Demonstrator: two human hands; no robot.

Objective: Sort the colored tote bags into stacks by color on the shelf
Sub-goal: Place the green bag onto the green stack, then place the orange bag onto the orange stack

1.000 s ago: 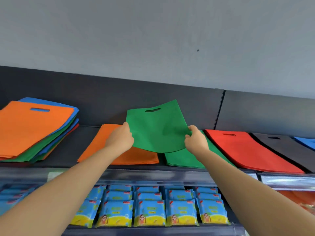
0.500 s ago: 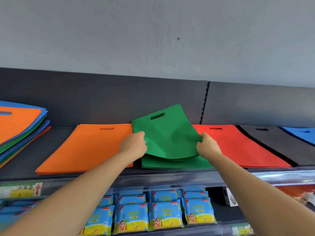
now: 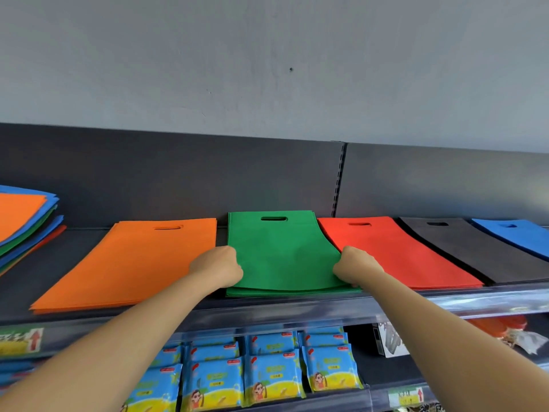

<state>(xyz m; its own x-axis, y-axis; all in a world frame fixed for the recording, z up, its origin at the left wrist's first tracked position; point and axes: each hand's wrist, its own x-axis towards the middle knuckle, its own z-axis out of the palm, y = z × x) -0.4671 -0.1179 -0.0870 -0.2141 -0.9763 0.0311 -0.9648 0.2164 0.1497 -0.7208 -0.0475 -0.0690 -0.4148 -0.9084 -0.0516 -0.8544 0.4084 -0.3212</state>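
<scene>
Hands both clenched on one bag: left hand (image 3: 218,266) gripped the left edge of the green bag (image 3: 282,254), right hand (image 3: 355,266) its right edge near the front corner, fingers curled round the fabric. Green bag lay on top of the green stack (image 3: 294,292), handle slot toward the back panel (image 3: 178,173), front edge bowed slightly over the bags beneath. Orange stack (image 3: 133,263) lay just left of it on the shelf (image 3: 74,248). Red stack (image 3: 386,254) sat just right, touching or nearly so, then black stack (image 3: 463,251), then blue stack (image 3: 517,233), cut off by the frame edge. Mixed pile (image 3: 23,221) of orange, blue, green and red bags sat at far left, apart from the rest. Packets (image 3: 273,373) in blue and yellow filled the shelf below. Price label (image 3: 20,341) with a red arrow hung on the shelf's front rail at left.
</scene>
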